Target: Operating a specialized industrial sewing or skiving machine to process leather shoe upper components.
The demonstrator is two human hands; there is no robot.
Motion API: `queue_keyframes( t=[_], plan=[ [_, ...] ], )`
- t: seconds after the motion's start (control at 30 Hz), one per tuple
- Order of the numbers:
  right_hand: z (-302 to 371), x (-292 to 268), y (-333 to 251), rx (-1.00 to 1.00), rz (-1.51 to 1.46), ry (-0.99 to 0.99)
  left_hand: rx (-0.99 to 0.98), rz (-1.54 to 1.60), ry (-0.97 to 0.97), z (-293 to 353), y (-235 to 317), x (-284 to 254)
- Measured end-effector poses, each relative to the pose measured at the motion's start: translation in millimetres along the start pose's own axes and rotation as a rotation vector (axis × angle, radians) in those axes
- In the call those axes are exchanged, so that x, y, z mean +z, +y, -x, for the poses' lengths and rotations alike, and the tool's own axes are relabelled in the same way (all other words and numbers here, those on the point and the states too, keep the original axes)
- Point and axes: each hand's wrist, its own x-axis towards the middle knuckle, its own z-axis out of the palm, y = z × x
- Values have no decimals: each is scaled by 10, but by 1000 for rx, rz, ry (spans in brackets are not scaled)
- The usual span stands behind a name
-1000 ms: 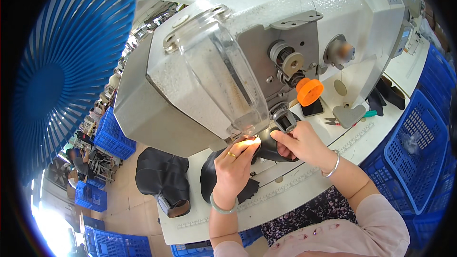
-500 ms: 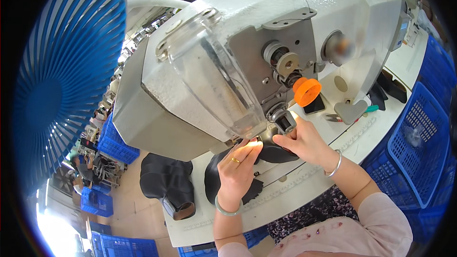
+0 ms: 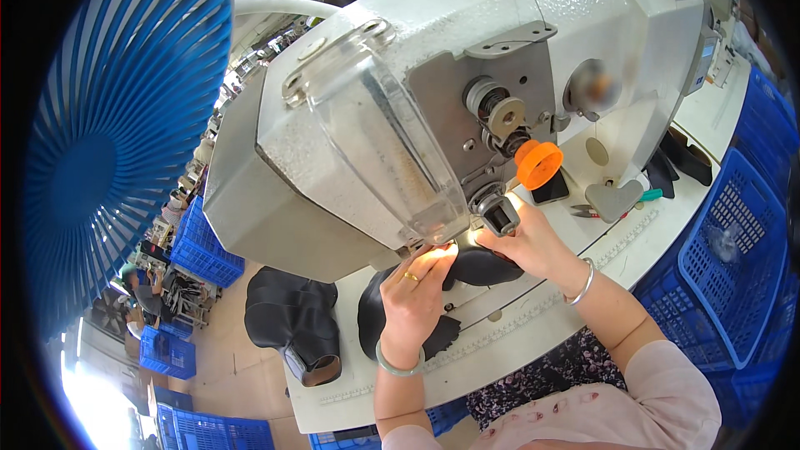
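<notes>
A large white sewing machine (image 3: 350, 142) fills the middle of the view, and its lamp lights the spot under its head. Beneath that head lies a black leather piece (image 3: 483, 265) on the white table. My left hand (image 3: 417, 287), with a ring and a bangle, presses closed fingers on the leather just left of the stitching area, which the machine hides. On the other side, my right hand (image 3: 527, 242) pinches the leather's edge between thumb and fingers, close below the orange knob (image 3: 539, 165). More black leather (image 3: 375, 325) spreads under and beside my left hand.
Stitched black leather pieces (image 3: 293, 321) hang over the table's left edge. Right of the machine lie a phone (image 3: 550, 187), red-handled snips (image 3: 586, 211) and a green-handled tool (image 3: 650, 195). Blue crates (image 3: 733, 258) stand at the right. A blue fan (image 3: 83, 175) is close at the left.
Both hands keep their hold, and the leather between them has shifted slightly. The whole view has tilted a little, moving the machine and fan slightly right in the picture.
</notes>
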Motion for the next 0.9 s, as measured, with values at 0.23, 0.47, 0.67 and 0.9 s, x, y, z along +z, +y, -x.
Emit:
queue_keyframes(
  t=[0.23,0.47,0.67,0.9],
  plan=[
    [11,-54,15,-109,117,8,30,-21,12,25,-28,7],
    [-9,-2,50,-53,1,-43,-315,219,1,21,19,-22],
    [-11,5,44,-38,34,-66,-136,88,-19,-9,18,-41],
    [-67,-27,-16,-61,109,-40,-77,-12,-9,-23,33,-14]
  ],
)
